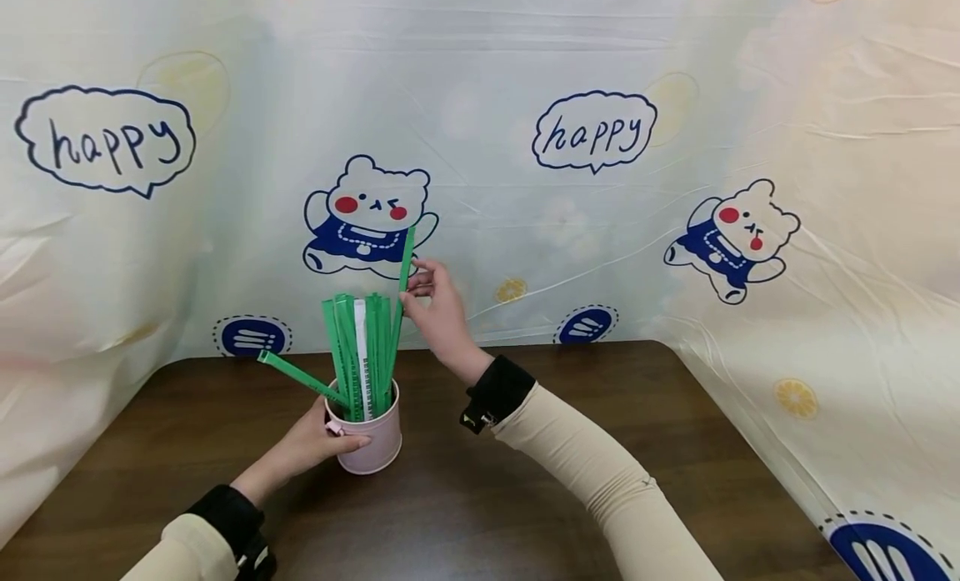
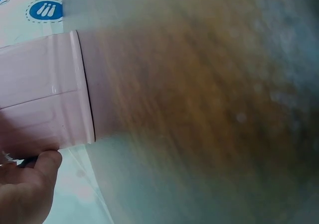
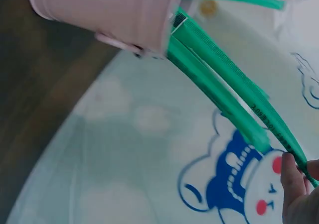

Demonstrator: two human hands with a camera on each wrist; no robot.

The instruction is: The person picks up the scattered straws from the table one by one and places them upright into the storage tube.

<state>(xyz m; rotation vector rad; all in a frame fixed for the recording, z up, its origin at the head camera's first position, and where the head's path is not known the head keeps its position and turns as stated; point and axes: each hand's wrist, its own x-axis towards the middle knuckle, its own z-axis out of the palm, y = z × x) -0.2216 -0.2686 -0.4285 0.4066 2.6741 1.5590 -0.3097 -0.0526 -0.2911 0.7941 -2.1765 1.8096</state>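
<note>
A small pink metal bucket (image 1: pixel 372 448) stands upright on the table, holding a bundle of long green wrapped straws (image 1: pixel 342 339) and a white strip (image 1: pixel 362 348). My left hand (image 1: pixel 311 439) grips the bucket's left side, thumb across the front, its other fingers mostly hidden behind. In the left wrist view, the left hand (image 2: pixel 30 189) is at the bucket wall (image 2: pixel 40 84). Above the rim, my right hand (image 1: pixel 438 306) pinches one green straw (image 1: pixel 406 268) between thumb and fingers. This straw stands higher than the bundle, its lower part still among the others. Black print shows on it (image 3: pixel 254 104).
One more green straw (image 1: pixel 300 377) leans out over the bucket's left rim. The dark wooden table (image 1: pixel 465 498) runs back to a patterned cloth (image 1: pixel 480 189) with bears and "happy" bubbles, which also hangs along both sides.
</note>
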